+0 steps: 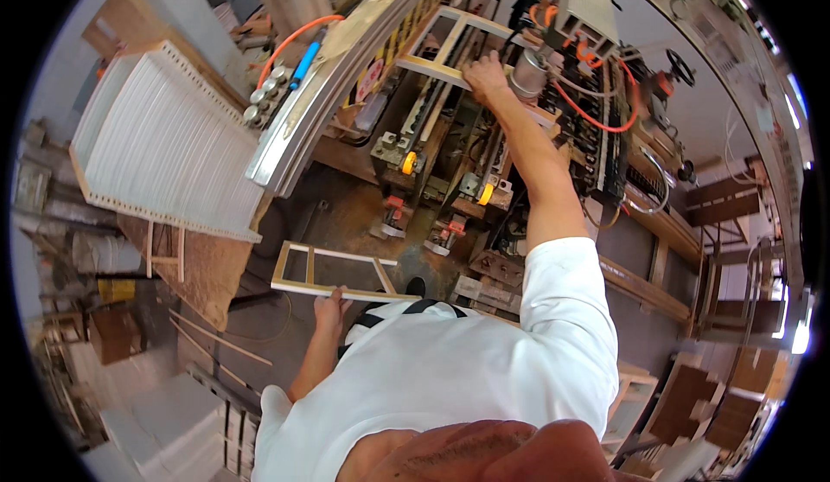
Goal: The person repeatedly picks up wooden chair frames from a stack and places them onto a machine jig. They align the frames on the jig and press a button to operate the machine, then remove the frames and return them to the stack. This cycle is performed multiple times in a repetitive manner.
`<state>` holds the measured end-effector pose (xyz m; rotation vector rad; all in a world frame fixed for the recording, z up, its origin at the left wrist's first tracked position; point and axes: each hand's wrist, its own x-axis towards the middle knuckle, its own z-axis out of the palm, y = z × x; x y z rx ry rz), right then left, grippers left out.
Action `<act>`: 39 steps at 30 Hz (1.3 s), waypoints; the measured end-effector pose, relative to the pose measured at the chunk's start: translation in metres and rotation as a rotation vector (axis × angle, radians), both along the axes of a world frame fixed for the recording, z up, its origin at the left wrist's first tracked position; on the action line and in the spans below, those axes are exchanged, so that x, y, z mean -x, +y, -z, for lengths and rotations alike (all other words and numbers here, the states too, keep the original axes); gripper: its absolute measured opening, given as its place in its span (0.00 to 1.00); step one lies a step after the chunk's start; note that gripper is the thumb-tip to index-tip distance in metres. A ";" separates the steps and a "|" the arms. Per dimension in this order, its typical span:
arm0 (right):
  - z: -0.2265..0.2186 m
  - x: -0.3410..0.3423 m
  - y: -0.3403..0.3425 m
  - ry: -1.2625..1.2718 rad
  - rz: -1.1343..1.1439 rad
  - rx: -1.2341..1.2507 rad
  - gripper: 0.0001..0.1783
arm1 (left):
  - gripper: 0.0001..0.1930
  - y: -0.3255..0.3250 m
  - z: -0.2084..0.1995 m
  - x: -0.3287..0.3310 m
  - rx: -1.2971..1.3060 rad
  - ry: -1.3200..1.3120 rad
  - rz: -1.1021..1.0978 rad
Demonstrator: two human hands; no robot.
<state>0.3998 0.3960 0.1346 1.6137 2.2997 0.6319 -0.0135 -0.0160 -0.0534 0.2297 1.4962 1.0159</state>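
Low in front of my body, my left hand (pixel 330 311) grips the near rail of a pale wooden frame (pixel 294 287) with crossbars. This frame hangs tilted beside my waist, its white edge toward me. Stretched far forward, my right hand (pixel 487 76) is closed on the near rail of a second wooden frame (pixel 430 69), which lies across the rails of a machine (pixel 441 127). Its fingertips are partly hidden behind the hand. Just right of that hand stands a grey metal cylinder (pixel 529 74).
A tall stack of white slatted frames (pixel 164 136) stands at the left. A long metal-edged beam (pixel 320 93) carries a blue air gun (pixel 304 65). An orange hose (pixel 629 106) loops over the machine's right side. Thin wooden strips (pixel 223 340) lie lower left.
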 end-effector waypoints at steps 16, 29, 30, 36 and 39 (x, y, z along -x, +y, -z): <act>0.012 -0.014 0.013 -0.022 -0.099 -0.062 0.30 | 0.16 -0.009 -0.040 -0.045 -0.114 0.029 -0.178; -0.018 0.015 -0.007 -0.087 -0.012 0.057 0.33 | 0.15 -0.048 -0.118 0.008 -0.417 0.321 -0.133; -0.019 0.014 -0.007 -0.081 0.002 0.060 0.34 | 0.15 -0.052 -0.136 0.016 -0.447 0.388 -0.104; -0.017 0.012 -0.007 -0.060 0.042 0.054 0.33 | 0.16 -0.072 -0.248 0.088 -0.663 0.628 -0.239; -0.017 0.014 -0.006 -0.058 0.048 0.053 0.32 | 0.19 -0.079 -0.312 0.134 -0.786 0.775 -0.444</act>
